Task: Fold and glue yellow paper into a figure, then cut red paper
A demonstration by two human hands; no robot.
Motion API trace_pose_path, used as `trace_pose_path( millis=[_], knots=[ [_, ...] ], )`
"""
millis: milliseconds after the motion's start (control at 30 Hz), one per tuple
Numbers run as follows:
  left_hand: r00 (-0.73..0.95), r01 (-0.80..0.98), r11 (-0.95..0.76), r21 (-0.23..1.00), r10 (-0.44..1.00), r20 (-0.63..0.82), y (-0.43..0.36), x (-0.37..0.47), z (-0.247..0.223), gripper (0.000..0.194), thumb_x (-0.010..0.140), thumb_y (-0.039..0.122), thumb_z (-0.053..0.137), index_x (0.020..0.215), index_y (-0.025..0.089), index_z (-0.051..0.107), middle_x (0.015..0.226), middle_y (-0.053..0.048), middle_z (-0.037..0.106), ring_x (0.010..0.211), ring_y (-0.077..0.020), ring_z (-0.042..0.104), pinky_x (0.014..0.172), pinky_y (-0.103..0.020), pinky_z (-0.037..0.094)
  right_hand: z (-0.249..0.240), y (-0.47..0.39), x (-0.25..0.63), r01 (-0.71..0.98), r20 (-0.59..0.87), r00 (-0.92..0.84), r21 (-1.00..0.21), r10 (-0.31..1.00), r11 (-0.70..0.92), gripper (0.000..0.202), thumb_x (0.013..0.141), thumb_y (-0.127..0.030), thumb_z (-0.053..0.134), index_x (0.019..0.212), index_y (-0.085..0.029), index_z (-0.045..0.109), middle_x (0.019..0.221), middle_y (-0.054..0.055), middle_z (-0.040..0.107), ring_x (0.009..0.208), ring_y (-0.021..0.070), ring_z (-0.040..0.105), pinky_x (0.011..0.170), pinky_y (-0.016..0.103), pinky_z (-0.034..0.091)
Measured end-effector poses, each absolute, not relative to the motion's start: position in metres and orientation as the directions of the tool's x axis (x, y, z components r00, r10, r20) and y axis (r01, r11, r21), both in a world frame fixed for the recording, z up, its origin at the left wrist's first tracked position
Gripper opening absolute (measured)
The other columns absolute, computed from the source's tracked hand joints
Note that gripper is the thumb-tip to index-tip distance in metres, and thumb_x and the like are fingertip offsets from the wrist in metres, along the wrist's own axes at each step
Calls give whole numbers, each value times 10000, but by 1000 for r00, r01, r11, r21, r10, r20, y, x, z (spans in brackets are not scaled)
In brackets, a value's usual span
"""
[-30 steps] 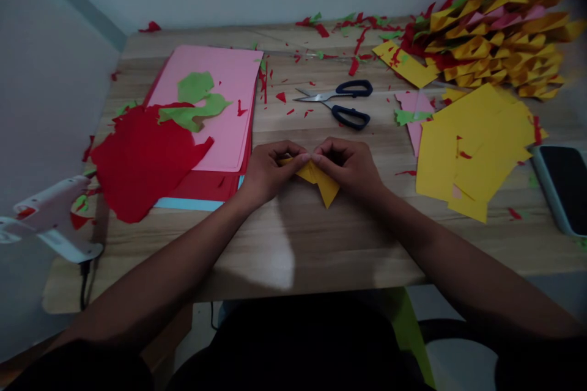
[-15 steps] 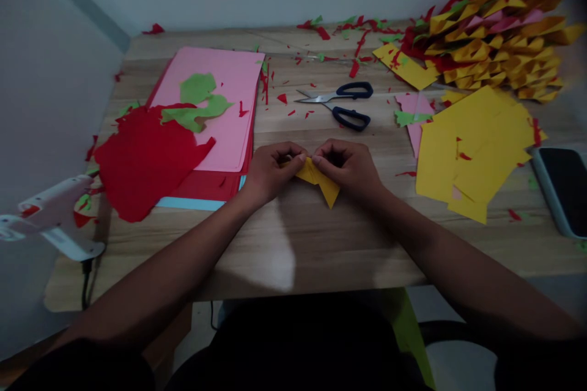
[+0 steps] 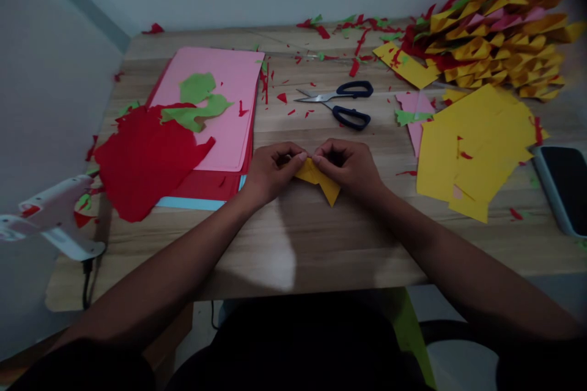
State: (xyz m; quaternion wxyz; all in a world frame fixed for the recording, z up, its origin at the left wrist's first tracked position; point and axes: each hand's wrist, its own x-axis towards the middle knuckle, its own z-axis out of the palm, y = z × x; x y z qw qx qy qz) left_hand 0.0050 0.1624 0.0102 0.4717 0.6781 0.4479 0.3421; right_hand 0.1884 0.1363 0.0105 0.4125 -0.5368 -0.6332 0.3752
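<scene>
A small folded piece of yellow paper (image 3: 321,178) is pinched between both my hands over the front middle of the table. My left hand (image 3: 274,170) grips its left end with thumb and fingers closed. On its other side my right hand (image 3: 349,164) pinches the top edge, the fingertips of both hands nearly meeting. One pointed corner of the paper hangs down toward me; the part under my fingers is hidden. Just beyond my hands lie scissors (image 3: 332,99) with dark blue handles, blades partly apart and pointing left.
At left are stacked pink sheets (image 3: 215,82), a red paper piece (image 3: 142,165) and a white glue gun (image 3: 62,214) with a cord. Yellow sheets (image 3: 481,140), a phone (image 3: 566,189) and a heap of folded yellow paper pieces (image 3: 499,43) occupy the right. Scraps litter the back.
Both hands stay in nearly the same place, still pinching the yellow paper. Its left end shows slightly less beside my left thumb; the hanging corner has shifted very little.
</scene>
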Motion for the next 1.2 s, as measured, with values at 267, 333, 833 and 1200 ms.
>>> trace_pose_path(
  millis=[267,333,833,1200],
  knots=[
    [378,320,-190,928,924,58,164,5,10,225,820,316,561,834,154,716,781,-30,710,702,-137,620,613,-224,464,9,136,188,383,108,-77,-915,991,129,180,789,-347,665,723,-179,652,610,-16,590,545,105,448,508,247,331],
    [373,313,-196,929,925,69,164,5,10,228,828,330,565,828,156,714,755,-23,700,680,-133,612,597,-224,457,8,136,188,383,112,-72,-914,991,131,174,792,-341,662,722,-182,649,607,-19,582,542,103,439,504,247,322],
    [381,259,-157,953,923,49,165,5,5,248,808,411,690,811,163,704,788,-40,733,715,-151,665,647,-239,514,9,137,189,409,126,-93,-900,988,153,161,814,-316,642,741,-177,680,675,12,651,607,131,526,578,261,391],
    [272,260,-162,952,958,89,162,8,9,205,759,356,686,727,156,650,675,-3,657,598,-121,602,537,-206,458,18,135,187,387,83,-89,-915,993,111,125,747,-276,597,681,-174,624,612,-7,583,558,112,471,531,245,348]
  ],
)
